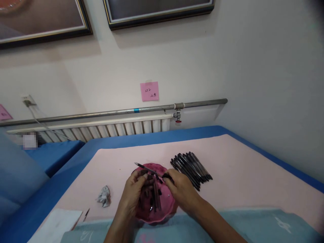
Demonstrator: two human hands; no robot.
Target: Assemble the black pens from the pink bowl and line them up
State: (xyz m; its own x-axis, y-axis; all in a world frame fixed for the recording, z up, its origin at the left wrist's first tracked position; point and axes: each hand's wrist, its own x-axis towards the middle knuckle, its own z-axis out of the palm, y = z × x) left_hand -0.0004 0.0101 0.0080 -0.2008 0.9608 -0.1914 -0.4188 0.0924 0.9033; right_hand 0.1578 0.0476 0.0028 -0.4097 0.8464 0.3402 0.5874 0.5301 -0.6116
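My right hand (181, 189) is closed on the rear end of a pen (145, 167), whose tip points up and left. Curled in front of it, my left hand (134, 190) has its thumb against the fingers, which carry dark stains; what they hold, if anything, is hidden. Both hands are over a pink bowl (167, 204) with a wavy rim. Inside lie clear pen barrels (157, 197) and small black pieces, partly covered by my left hand. To the right of the bowl, several black pens (191, 168) lie side by side on the pink sheet.
A crumpled tissue (103, 196) lies left of the bowl, near a white paper (57, 224) and a thin dark stick (86, 214). The pink sheet (227, 168) covers a blue-edged table. Behind it run a radiator (131, 128) and a pipe (108, 113) along the wall.
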